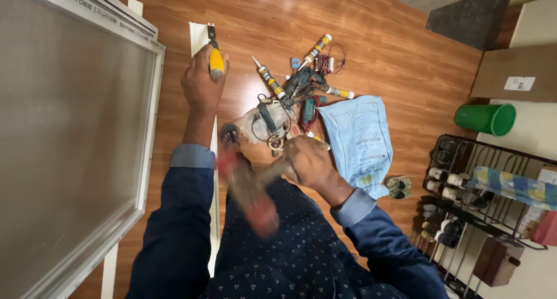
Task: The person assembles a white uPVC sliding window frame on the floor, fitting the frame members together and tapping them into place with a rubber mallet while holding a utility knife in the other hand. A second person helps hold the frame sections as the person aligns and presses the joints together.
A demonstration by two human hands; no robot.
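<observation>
At far left stands the framed screen panel (69,131), a printed strip along its top rail. Our left hand (202,81) is fisted around a yellow-handled chisel (215,60) set on the white trim strip (200,38). Our right hand (310,162) grips a blurred red hammer (246,189); we judge we are mid-strike, and the next blow needs the chisel steady. Further right, sealant tubes (270,78) and a pale blue printed bag (360,139) lie on the floor.

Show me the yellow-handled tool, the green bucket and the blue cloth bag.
Yellow-handled tool (216,61), head view, on its yellow handle above the left hand.
Green bucket (483,118), head view, on its side wall.
Blue cloth bag (360,142), head view, on its middle.
</observation>
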